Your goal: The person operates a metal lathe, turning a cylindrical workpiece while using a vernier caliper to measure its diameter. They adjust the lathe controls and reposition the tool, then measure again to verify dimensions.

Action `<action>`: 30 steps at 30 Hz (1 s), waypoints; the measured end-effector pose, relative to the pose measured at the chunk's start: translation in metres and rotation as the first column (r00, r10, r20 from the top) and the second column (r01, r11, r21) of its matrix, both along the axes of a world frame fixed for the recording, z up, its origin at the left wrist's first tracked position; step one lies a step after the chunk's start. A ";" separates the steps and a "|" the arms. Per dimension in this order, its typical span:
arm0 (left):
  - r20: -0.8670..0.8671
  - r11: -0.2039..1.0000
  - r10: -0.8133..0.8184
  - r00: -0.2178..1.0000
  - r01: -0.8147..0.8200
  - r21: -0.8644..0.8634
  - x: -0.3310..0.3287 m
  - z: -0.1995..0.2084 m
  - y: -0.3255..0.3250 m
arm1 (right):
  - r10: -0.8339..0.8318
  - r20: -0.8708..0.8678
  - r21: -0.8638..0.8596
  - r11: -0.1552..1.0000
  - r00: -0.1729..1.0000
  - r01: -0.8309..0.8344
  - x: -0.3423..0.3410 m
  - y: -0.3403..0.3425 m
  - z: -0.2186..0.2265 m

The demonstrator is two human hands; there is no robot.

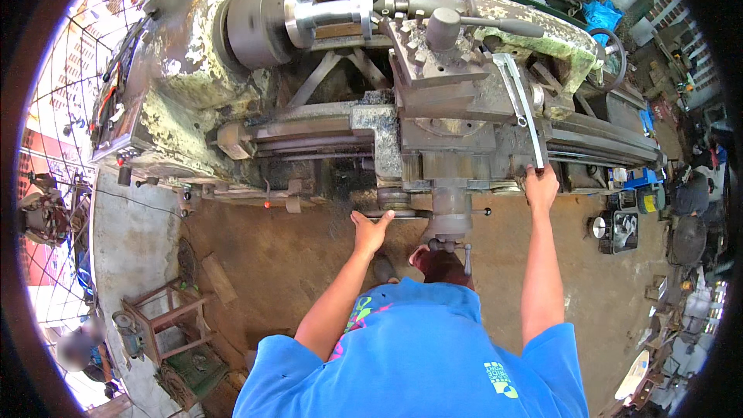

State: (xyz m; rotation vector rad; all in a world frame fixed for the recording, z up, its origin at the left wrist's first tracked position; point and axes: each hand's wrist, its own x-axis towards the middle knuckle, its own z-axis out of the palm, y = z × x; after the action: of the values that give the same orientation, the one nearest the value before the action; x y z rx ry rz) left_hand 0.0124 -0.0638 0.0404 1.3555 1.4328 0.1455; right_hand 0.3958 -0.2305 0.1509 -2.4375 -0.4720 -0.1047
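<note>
While gripping the near end of the caliper-like steel tool [524,112] over the lathe carriage [508,145] with the right hand [542,186], support it gently and avoid nudging the handle bar [408,215] with the left hand [371,234], spread-thumbed there but impossible to judge as clasping.

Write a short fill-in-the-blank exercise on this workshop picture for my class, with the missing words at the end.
1. The person's shirt is mainly ____ in colour.
2. The hand gripping the near end of the long metal tool is the person's ____ one.
3. The large round chuck is toward the person's ____ on the lathe.
4. The left hand holds its ____ apart from its fingers.

Missing words: blue; right; left; thumb.
</note>
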 end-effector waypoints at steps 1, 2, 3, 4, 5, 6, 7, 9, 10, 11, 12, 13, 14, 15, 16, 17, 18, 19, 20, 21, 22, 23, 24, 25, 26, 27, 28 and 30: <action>0.012 1.000 -0.002 1.000 0.002 0.001 -0.001 0.000 0.001 | 0.002 -0.001 -0.013 1.000 1.000 -0.002 0.000 0.000 0.000; -0.005 1.000 -0.005 1.000 0.005 -0.020 -0.002 -0.001 0.001 | 0.002 -0.003 -0.012 1.000 1.000 -0.002 0.001 0.000 0.000; -0.019 0.999 -0.008 1.000 0.007 -0.042 -0.003 0.000 0.003 | -0.007 -0.010 -0.007 1.000 1.000 0.007 0.001 0.001 0.000; -0.017 0.999 -0.005 1.000 0.005 -0.049 -0.003 0.000 0.004 | -0.001 0.002 -0.011 1.000 1.000 0.001 0.001 0.002 0.001; -0.022 0.998 -0.004 1.000 0.002 -0.062 -0.003 0.001 0.005 | -0.001 0.008 -0.017 1.000 1.000 0.001 0.001 0.002 0.001; -0.033 0.997 -0.011 0.999 0.008 -0.082 -0.003 0.001 0.006 | -0.007 0.009 -0.029 1.000 1.000 0.008 0.001 0.001 0.002; -0.025 0.996 -0.009 1.000 0.006 -0.092 -0.003 0.002 0.007 | 0.000 0.008 -0.033 0.999 1.000 0.000 0.000 0.001 0.003; -0.013 0.996 0.002 1.000 -0.003 -0.093 -0.003 0.002 0.008 | 0.010 0.000 -0.039 0.999 1.000 -0.010 0.000 0.000 0.004; -0.012 0.996 0.007 1.000 -0.008 -0.084 -0.003 0.001 0.007 | 0.003 -0.003 -0.037 0.999 1.000 -0.003 0.001 0.000 0.005; -0.015 0.996 0.010 1.000 -0.012 -0.092 -0.004 0.001 0.007 | -0.006 -0.008 -0.036 0.999 1.000 0.006 0.001 0.000 0.004; -0.002 0.997 0.016 1.000 -0.016 -0.078 -0.005 0.000 0.007 | -0.015 -0.026 -0.028 1.000 1.000 0.015 0.002 0.000 0.003; 0.008 0.996 0.020 1.000 -0.019 -0.082 -0.006 -0.001 0.007 | -0.029 -0.057 -0.030 0.999 0.998 0.027 0.003 0.000 0.003; 0.008 0.995 0.025 1.000 -0.024 -0.097 -0.006 -0.001 0.007 | -0.026 -0.049 -0.016 1.000 0.998 0.025 0.003 -0.001 0.002; 0.016 0.995 0.020 1.000 -0.018 -0.099 -0.007 -0.002 0.008 | -0.025 -0.052 0.004 1.000 0.998 0.026 0.003 -0.001 0.001; 0.017 0.994 0.016 1.000 -0.014 -0.109 -0.008 -0.003 0.008 | -0.035 -0.071 0.023 0.999 0.997 0.037 0.002 -0.002 0.001; 0.016 0.992 0.026 1.000 -0.024 -0.121 -0.009 -0.004 0.009 | -0.020 -0.046 0.026 0.999 0.999 0.021 0.002 -0.002 0.001; 0.014 0.994 0.011 1.000 -0.010 -0.107 -0.009 -0.004 0.009 | -0.013 -0.037 0.029 0.999 0.999 0.014 0.002 -0.002 0.002; 0.009 0.995 0.010 1.000 -0.010 -0.095 -0.010 -0.005 0.010 | -0.005 -0.027 0.034 0.999 1.000 0.005 0.001 -0.002 0.003; 0.005 0.995 0.013 1.000 -0.013 -0.095 -0.010 -0.005 0.010 | -0.008 -0.036 0.034 0.999 0.999 0.010 0.000 -0.002 0.004; 0.013 0.995 0.018 1.000 -0.017 -0.099 -0.010 -0.005 0.011 | -0.013 -0.046 0.034 0.999 0.999 0.014 0.000 -0.002 0.006; 0.021 0.993 0.026 0.999 -0.023 -0.116 -0.010 -0.005 0.011 | -0.017 -0.055 0.032 0.999 0.998 0.019 -0.001 -0.001 0.007; 0.024 0.990 0.040 0.999 -0.036 -0.136 -0.010 -0.005 0.011 | -0.013 -0.051 0.041 0.999 0.999 0.015 -0.001 -0.001 0.007; 0.039 0.991 0.038 0.999 -0.033 -0.131 -0.010 -0.004 0.011 | -0.009 -0.048 0.048 0.999 0.999 0.011 -0.002 -0.001 0.007; 0.048 0.991 0.042 0.998 -0.036 -0.127 -0.011 -0.003 0.010 | -0.006 -0.045 0.054 0.998 0.999 0.009 -0.002 -0.001 0.007; 0.045 0.989 0.051 0.998 -0.044 -0.141 -0.011 -0.003 0.010 | -0.008 -0.051 0.052 0.999 0.999 0.011 -0.002 -0.001 0.007; 0.058 0.991 0.047 0.997 -0.039 -0.131 -0.012 -0.002 0.010 | -0.010 -0.055 0.050 0.999 0.998 0.013 -0.002 -0.001 0.006; 0.060 0.990 0.048 0.997 -0.039 -0.137 -0.013 -0.001 0.010 | -0.017 -0.076 0.052 0.998 0.997 0.021 -0.002 -0.002 0.005; 0.050 0.989 0.037 0.998 -0.030 -0.141 -0.014 -0.002 0.010 | -0.012 -0.042 0.037 0.999 0.999 0.014 0.000 -0.003 0.003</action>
State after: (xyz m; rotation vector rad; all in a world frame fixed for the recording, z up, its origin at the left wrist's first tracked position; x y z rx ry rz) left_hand -0.0019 -0.0534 0.0387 1.2047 1.3958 0.0992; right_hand 0.3954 -0.2335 0.1539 -2.4021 -0.4322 -0.0673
